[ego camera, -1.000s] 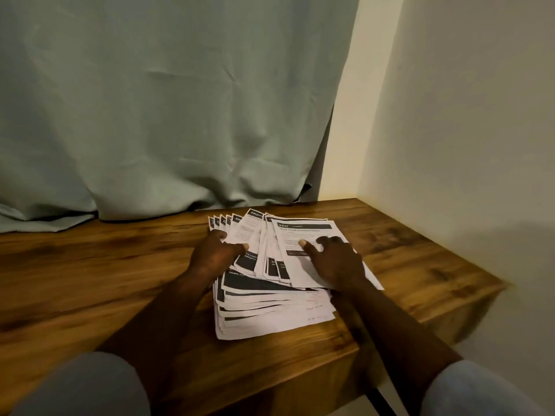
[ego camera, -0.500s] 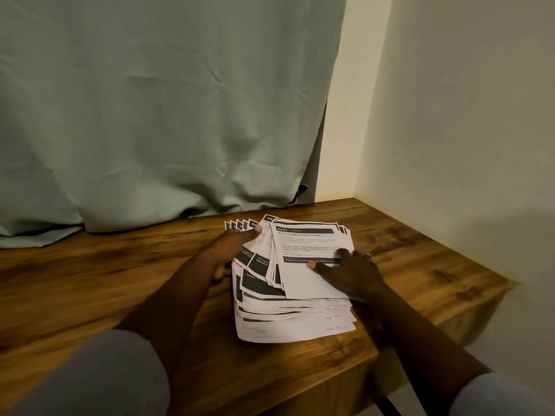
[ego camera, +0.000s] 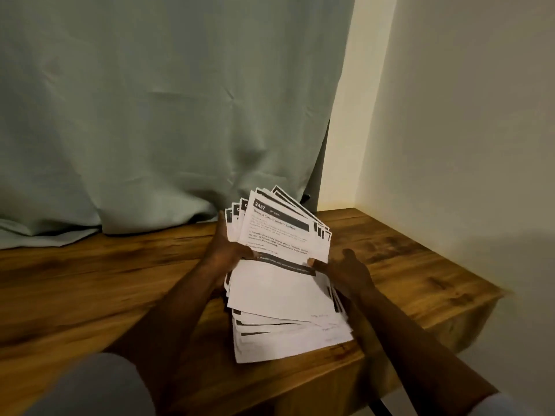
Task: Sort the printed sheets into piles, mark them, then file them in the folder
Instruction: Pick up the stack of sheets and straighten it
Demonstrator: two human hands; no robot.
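A thick fanned stack of printed sheets point(ego camera: 282, 298), white with black header bars, is tilted up at its far end, its near end resting on the wooden table point(ego camera: 90, 295). My left hand point(ego camera: 226, 247) grips the stack's left edge, thumb on the top sheet. My right hand point(ego camera: 345, 270) holds the right edge, thumb pressed on the top sheet's lower black bar. The top sheet reads "2437" in its header. No folder or pen is in view.
A grey-green curtain point(ego camera: 150, 115) hangs behind the table and pools on its back edge. A cream wall point(ego camera: 465, 145) closes the right side at the corner. The table's right edge point(ego camera: 468, 316) and front edge lie close to the stack.
The sheets lay flat under both hands; now both hands have gathered them and raised the far end off the table, the fan drawn tighter.
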